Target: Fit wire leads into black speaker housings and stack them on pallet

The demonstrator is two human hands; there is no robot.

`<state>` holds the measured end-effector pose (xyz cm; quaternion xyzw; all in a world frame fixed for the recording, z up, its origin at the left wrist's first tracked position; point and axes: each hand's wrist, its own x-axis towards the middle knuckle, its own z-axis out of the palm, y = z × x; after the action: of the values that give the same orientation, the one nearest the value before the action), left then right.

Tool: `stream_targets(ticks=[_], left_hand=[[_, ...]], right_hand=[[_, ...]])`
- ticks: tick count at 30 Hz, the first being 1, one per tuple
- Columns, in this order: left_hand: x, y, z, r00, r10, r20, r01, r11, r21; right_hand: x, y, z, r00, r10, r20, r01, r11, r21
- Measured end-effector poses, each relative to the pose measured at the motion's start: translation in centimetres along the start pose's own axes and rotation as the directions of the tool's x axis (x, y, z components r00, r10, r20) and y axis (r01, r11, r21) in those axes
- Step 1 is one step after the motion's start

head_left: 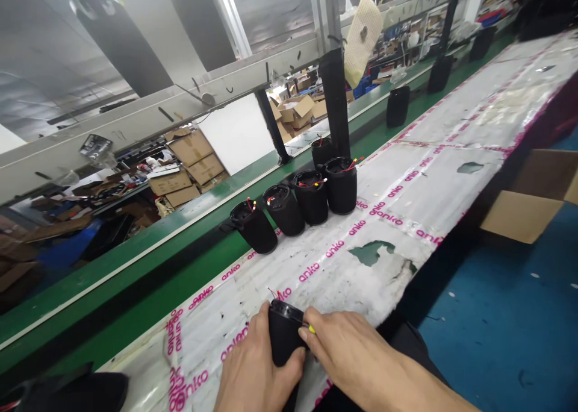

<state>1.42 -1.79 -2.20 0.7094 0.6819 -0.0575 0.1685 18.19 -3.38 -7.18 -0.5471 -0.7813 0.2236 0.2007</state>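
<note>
My left hand (pixel 262 361) is wrapped around a black cylindrical housing (pixel 285 333) with an open top and a glossy rim. Thin red wires stick up from its far side. At the near edge of that rim, my right hand (pixel 341 343) pinches a small object with a yellow end (pixel 311 328); most of it is hidden by the fingers, so its kind does not show. Beyond the hands, several similar black housings (pixel 342 186) stand in a row on the covered bench, red and yellow wire ends showing at their tops.
Pink-printed white film covers the bench (pixel 311 272), torn in places. Alongside runs a green conveyor belt (pixel 176 279) carrying more black housings (pixel 398 106). A dark post (pixel 335 105) rises behind the row. An open cardboard box (pixel 521 216) sits at right; another black object (pixel 67 393) lies lower left.
</note>
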Motion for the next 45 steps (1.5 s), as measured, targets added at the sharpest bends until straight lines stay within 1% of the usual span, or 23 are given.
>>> stream_targets(ticks=[4,8,11,18,23,28,30,33,35,37,40,42,43,45], left_hand=[[-0.5,0.6,-0.4,1.0,-0.004,-0.011,0.003,1.0,-0.011],[-0.6,0.8,-0.5,1.0,-0.017,0.001,0.017,1.0,-0.003],[-0.6,0.8,-0.4,1.0,-0.014,-0.007,0.014,1.0,0.018],[-0.5,1.1,0.0,0.999,-0.016,-0.033,0.017,0.999,0.029],[-0.2,0.9,0.2,1.0,-0.013,-0.016,0.014,0.999,0.035],[0.2,0.3,0.1,1.0,0.003,0.012,-0.003,1.0,-0.004],[0.1,0.4,0.2,1.0,-0.002,0.011,0.002,1.0,0.012],[-0.3,0.9,0.3,1.0,0.013,-0.003,-0.013,0.998,0.064],[-0.6,1.1,0.2,1.0,0.024,-0.016,-0.022,0.995,0.101],[-0.6,0.8,-0.1,0.999,0.034,-0.025,-0.032,0.996,0.083],[-0.2,-0.5,-0.8,0.998,0.058,0.017,-0.056,0.995,-0.08],[0.0,-1.1,-1.2,0.996,0.077,0.055,-0.065,0.98,-0.187],[0.0,-1.2,-1.4,0.995,0.084,0.061,-0.069,0.974,-0.215],[-0.3,-1.0,-1.7,0.996,0.077,0.037,-0.067,0.971,-0.228]], right_hand=[[-0.1,0.0,-0.3,1.0,-0.012,0.019,0.013,0.999,-0.035],[-0.2,0.0,-0.2,0.999,-0.024,0.023,0.024,0.999,-0.025],[-0.2,-0.1,0.0,0.999,0.003,0.041,0.0,0.999,-0.052],[-0.1,-0.2,0.2,0.999,0.006,0.053,-0.001,0.995,-0.097],[0.3,-0.3,-0.2,0.996,-0.042,0.076,0.056,0.979,-0.196],[0.7,-0.6,-0.6,0.989,-0.131,0.074,0.147,0.943,-0.299],[0.6,-0.8,-0.8,0.986,-0.149,0.079,0.167,0.927,-0.336],[0.2,-0.7,-1.3,0.975,-0.184,0.124,0.218,0.904,-0.367],[0.0,-0.5,-1.6,0.971,-0.213,0.112,0.238,0.916,-0.323],[0.0,-0.3,-1.6,0.978,-0.204,0.041,0.208,0.945,-0.252],[0.2,0.0,-0.8,0.991,-0.128,-0.049,0.118,0.98,-0.163],[0.3,0.3,0.0,0.991,-0.111,-0.072,0.101,0.987,-0.128],[0.2,0.4,0.4,0.991,-0.112,-0.08,0.103,0.989,-0.107],[0.0,0.8,1.0,0.989,-0.121,-0.09,0.115,0.991,-0.069]])
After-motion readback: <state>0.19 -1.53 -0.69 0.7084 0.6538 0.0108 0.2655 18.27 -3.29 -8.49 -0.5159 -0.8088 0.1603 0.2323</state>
